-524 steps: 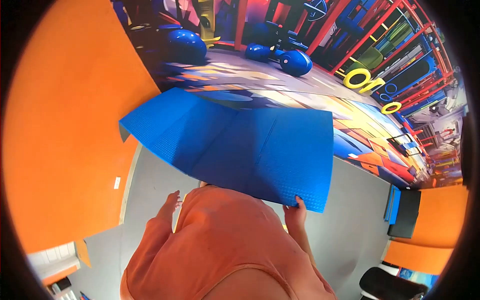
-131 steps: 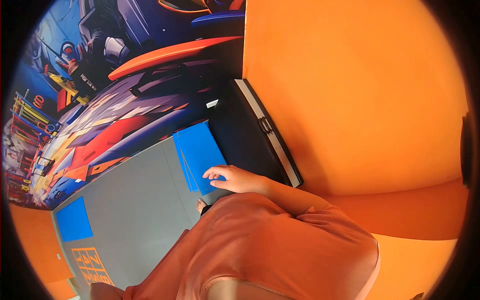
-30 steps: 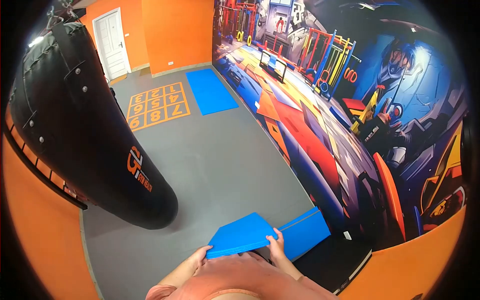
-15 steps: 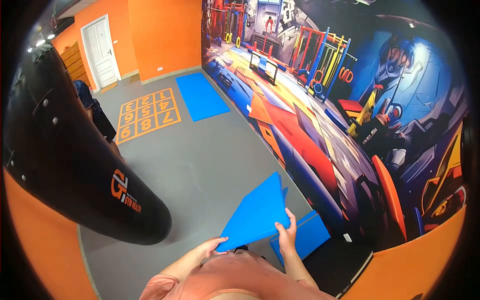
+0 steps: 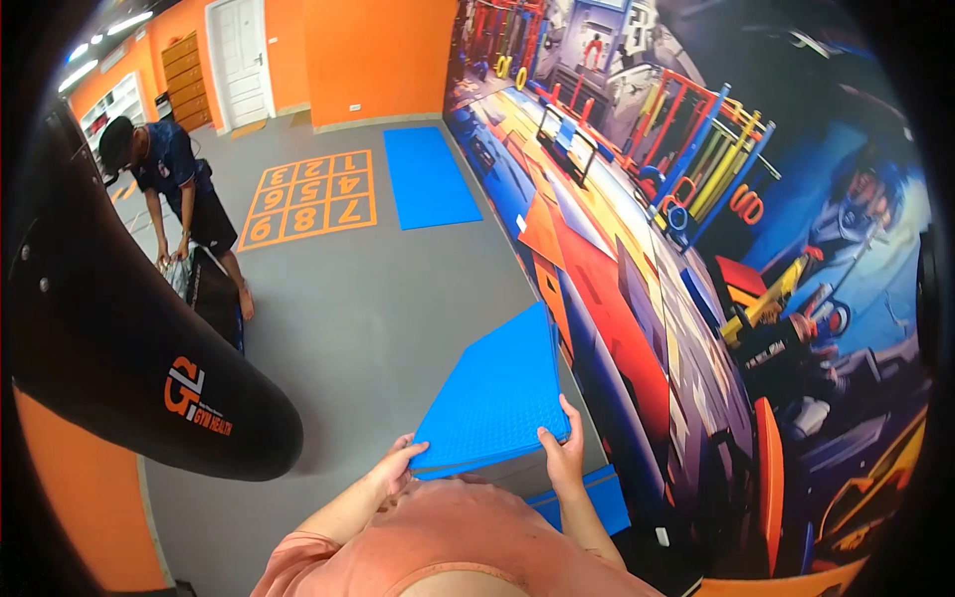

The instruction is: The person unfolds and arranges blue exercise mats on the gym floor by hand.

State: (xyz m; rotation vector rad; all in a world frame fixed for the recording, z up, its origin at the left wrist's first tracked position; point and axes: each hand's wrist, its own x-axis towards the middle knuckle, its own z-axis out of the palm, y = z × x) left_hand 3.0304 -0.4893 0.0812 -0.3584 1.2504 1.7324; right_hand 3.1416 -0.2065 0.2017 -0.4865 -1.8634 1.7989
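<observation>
A folded blue exercise mat [image 5: 497, 393] with a textured surface is held in front of my body, its layers showing along the near edge. My left hand [image 5: 400, 461] grips its near left corner, thumb on top. At the right edge, my right hand [image 5: 563, 443] is closed round the mat, thumb on top. The fingers beneath the mat are partly hidden. Another blue mat [image 5: 597, 500] lies on the floor by the wall, to the right of my right forearm.
A black punching bag [image 5: 149, 328] hangs at my left. Beyond it a person [image 5: 179, 184] bends over a dark item with a clear covering. An unfolded blue mat [image 5: 430, 179] lies beside an orange number grid [image 5: 313, 196] on the grey floor. A mural wall [image 5: 637, 328] runs along the right.
My view has turned left, bringing the other person into fuller sight. The folded mat has shifted slightly left and looks flatter, its top facing me more. Both hands have kept their hold.
</observation>
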